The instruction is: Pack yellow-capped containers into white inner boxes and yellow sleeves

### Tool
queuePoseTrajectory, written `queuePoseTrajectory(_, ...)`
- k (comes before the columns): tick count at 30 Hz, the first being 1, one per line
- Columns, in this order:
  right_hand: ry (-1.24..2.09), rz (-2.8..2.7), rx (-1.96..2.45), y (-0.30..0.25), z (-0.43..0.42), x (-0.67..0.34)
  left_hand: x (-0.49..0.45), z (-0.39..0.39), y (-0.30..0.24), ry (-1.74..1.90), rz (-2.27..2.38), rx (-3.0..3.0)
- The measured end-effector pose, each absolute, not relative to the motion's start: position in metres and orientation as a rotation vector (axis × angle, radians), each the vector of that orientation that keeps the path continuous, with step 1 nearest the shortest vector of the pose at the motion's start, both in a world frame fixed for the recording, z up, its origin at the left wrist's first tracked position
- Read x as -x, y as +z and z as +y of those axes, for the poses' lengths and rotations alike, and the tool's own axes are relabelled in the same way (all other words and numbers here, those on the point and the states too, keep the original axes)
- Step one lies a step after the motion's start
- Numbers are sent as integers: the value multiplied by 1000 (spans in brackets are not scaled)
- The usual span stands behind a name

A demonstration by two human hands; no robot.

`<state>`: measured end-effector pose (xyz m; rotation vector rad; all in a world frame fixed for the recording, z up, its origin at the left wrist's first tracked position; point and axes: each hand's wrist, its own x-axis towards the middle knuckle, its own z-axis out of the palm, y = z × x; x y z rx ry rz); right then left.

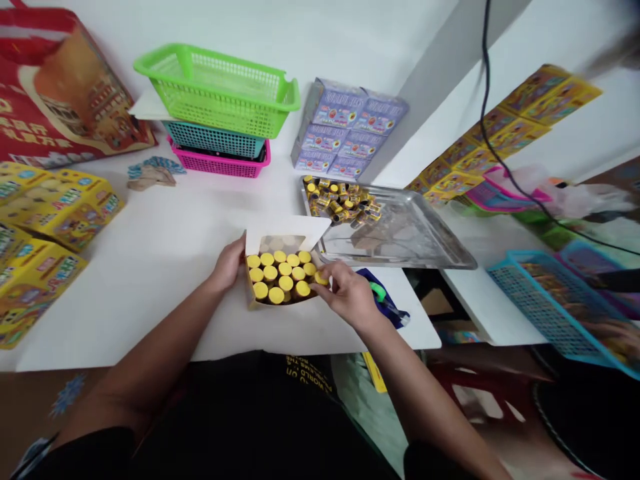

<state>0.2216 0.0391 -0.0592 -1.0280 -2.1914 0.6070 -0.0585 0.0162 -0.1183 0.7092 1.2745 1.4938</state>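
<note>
An open white cardboard box [280, 277] sits on the white table [150, 313], its raised lid [287, 233] at the far side. Several yellow-capped small tubes [279, 277] stand upright and packed inside it. My left hand [229, 265] grips the box's left side. My right hand [347, 295] is at the box's right corner, its fingers pinching a yellow-capped tube [321, 279]. Just beyond the box lies a steel tray [400, 240], holding a heap of loose gold-and-black tubes [343, 201].
Stacked green, teal and pink baskets [217, 100] stand at the back left, beside stacked blue-and-white boxes [345, 130]. Yellow printed boxes [55, 210] lie at the left, and a red printed bag [65, 93] behind them. A blue basket [555, 307] sits at the right, below a black cable [505, 157].
</note>
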Motion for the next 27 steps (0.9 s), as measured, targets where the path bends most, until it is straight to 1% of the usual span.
queuePoseTrajectory(2, 500, -2192, 975, -59, 39, -225, 58, 5, -113, 1535, 1307, -794)
queuePoseTrajectory(4, 446, -2057, 974, -63, 41, -227, 54, -8, -108, 1583, 1305, -887)
queuePoseTrajectory(6, 525, -1833, 1034, -71, 47, -223, 48, -20, -106, 1631, 1269, -943)
queuePoseTrajectory(7, 635, -1712, 1061, -77, 53, -218, 45, -24, -107, 1644, 1240, -953)
queuePoseTrajectory(9, 969, -1488, 1062, -88, 65, -205, 40, -28, -109, 1638, 1175, -942)
queuePoseTrajectory(12, 1458, -1269, 928, -98, 79, -183, 38, -28, -112, 1581, 1121, -899)
queuePoseTrajectory(15, 1688, -1212, 864, -97, 74, -171, 40, -28, -111, 1539, 1109, -869)
queuePoseTrajectory(21, 1659, -1227, 936, -96, 18, -180, 32, -55, -105, 1489, 1050, -684)
queuePoseTrajectory(27, 1630, -1332, 1067, -107, -27, -206, 21, -97, -94, 1378, 1149, -580)
